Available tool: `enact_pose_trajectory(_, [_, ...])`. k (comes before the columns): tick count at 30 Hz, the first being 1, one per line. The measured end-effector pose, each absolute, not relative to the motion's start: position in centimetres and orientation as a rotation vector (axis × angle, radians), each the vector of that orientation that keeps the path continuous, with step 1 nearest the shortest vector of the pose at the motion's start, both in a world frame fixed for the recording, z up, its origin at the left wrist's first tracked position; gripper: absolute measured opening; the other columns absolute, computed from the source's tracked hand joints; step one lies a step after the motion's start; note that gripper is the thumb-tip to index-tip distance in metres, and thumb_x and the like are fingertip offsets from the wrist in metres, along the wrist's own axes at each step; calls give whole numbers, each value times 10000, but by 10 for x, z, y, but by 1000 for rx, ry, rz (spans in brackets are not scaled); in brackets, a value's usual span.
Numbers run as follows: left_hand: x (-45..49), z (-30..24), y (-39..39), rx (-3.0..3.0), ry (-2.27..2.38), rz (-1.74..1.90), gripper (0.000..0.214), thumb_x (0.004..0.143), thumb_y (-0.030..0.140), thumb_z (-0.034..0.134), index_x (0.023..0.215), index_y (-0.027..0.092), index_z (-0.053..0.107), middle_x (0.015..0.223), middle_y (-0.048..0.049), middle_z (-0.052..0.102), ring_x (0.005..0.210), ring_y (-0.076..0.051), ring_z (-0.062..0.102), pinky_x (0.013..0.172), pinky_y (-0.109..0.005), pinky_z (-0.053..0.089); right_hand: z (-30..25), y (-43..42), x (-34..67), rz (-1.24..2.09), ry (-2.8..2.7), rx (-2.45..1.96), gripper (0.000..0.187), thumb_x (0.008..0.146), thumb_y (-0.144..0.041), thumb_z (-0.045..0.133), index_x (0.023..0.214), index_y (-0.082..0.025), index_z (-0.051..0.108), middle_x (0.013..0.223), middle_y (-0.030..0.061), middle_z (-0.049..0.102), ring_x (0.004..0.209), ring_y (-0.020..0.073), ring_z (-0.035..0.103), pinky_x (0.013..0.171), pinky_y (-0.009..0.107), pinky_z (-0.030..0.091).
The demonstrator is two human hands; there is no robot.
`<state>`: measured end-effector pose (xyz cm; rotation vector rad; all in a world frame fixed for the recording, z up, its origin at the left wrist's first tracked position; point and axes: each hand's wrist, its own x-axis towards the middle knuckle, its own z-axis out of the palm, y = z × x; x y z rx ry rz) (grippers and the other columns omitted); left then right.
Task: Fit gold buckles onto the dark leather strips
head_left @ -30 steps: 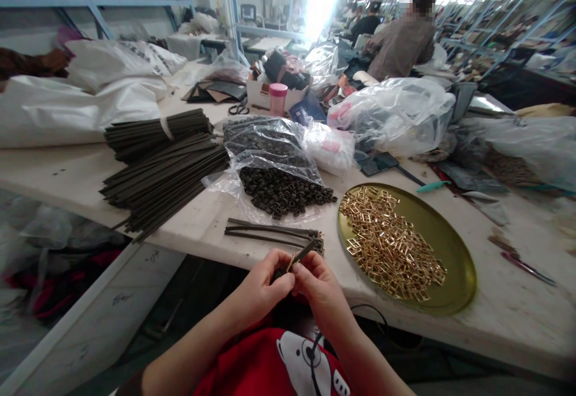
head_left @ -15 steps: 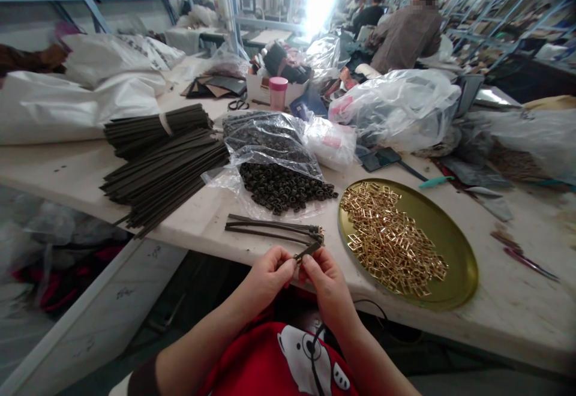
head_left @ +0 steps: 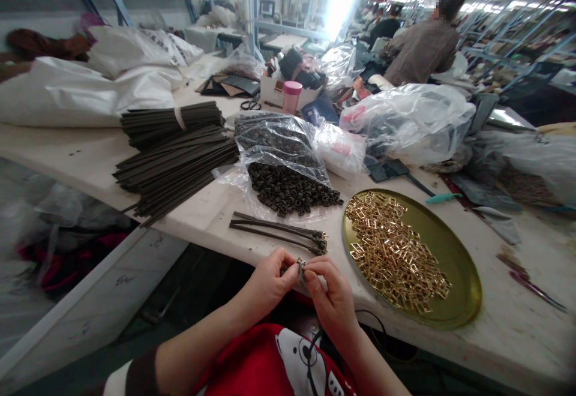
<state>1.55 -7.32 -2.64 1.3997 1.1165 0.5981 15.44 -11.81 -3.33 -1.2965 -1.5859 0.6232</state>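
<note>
Strap end (head_left: 300, 269), one, dark, tipped with a small metal fitting, pinched between thumb and fingertips of both hands just below the bench (head_left: 207, 219) edge. Left hand (head_left: 270, 282) curled round the near part, right hand (head_left: 330, 297) closed on the tip, the two hands close together above a red shirt (head_left: 265, 366) printed with one white cartoon bear.

Just beyond the hands, on the bench: fitted straps (head_left: 274, 231) laid side by side, three as far as can be told, metal ends turned toward the right hand. Right of the right hand: one round gold tray (head_left: 463, 288) with a heap of gold buckles (head_left: 396, 252), far too many to count. Beyond the fitted straps: two clear plastic bags (head_left: 288, 162), the nearer one open and spilling small dark loops (head_left: 292, 189), countless. Beyond and left of the left hand: two lots of dark strips, one loose heap (head_left: 180, 168) and one bundle (head_left: 171, 123) tied with a single white band (head_left: 180, 119).

Farther off: one pink-lidded cup (head_left: 292, 96), one pair of scissors (head_left: 251, 105), one dark phone (head_left: 389, 169), one teal-handled tool (head_left: 443, 198), and white sacks (head_left: 90, 90) far left with printing too blurred to read. At the far end, one seated person (head_left: 423, 51), back turned, well apart from both hands.
</note>
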Motion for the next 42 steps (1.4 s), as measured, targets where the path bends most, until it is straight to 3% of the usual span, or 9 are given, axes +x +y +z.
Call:
enact_pose_trajectory(3, [15, -28, -73, 1447, 1133, 619, 155, 798, 310, 476, 763, 162, 502, 699, 20, 553, 668, -134, 497, 613, -245, 386, -35, -115, 153, 691, -1534, -1319, 24, 804, -200, 523, 787, -209, 538, 724, 3, 525, 678, 141, 516, 616, 265, 436])
enact_pose_trajectory(7, [14, -30, -73, 1477, 1118, 612, 116, 804, 257, 456, 772, 159, 509, 728, 1, 575, 698, -146, 522, 642, -258, 405, -35, -112, 156, 761, -1657, -1300, 153, 811, -201, 521, 952, -231, 572, 781, 7, 514, 710, 140, 520, 649, 265, 440])
enact_pose_trajectory(13, [12, -27, -74, 1457, 1110, 547, 126, 811, 265, 454, 775, 159, 512, 735, 7, 568, 706, -147, 525, 636, -252, 411, -33, -107, 164, 866, -1796, -1294, 88, 788, -198, 556, 868, -222, 584, 763, -1, 497, 717, 139, 518, 649, 251, 435])
enact_pose_trajectory(21, [2, -21, -76, 1519, 948, 501, 183, 816, 185, 424, 956, 149, 537, 941, -50, 616, 894, -183, 547, 812, -305, 413, -27, -112, 166, 726, -1966, -1371, 93, 833, -224, 501, 906, -222, 558, 846, 45, 554, 756, 163, 560, 651, 269, 460])
enact_pose_trajectory(28, [3, -20, -74, 1578, 975, 485, 209, 823, 209, 405, 965, 156, 548, 937, -49, 629, 879, -191, 567, 779, -301, 425, -28, -111, 163, 477, -2106, -1426, 127, 851, -192, 436, 853, -201, 562, 865, 84, 603, 744, 189, 583, 627, 303, 474])
enact_pose_trajectory(36, [2, -17, -77, 1593, 984, 472, 203, 787, 200, 433, 941, 157, 557, 907, -38, 633, 851, -190, 564, 754, -286, 430, -38, -112, 164, 524, -1946, -1423, 82, 849, -177, 436, 829, -209, 509, 763, 36, 587, 685, 164, 563, 611, 286, 454])
enact_pose_trajectory(42, [4, -15, -77, 1525, 965, 497, 196, 776, 175, 443, 930, 161, 564, 917, -28, 634, 843, -180, 563, 773, -279, 424, -43, -116, 158, 567, -1688, -1583, 95, 799, -224, 535, 885, -218, 495, 736, 13, 606, 664, 164, 584, 606, 283, 468])
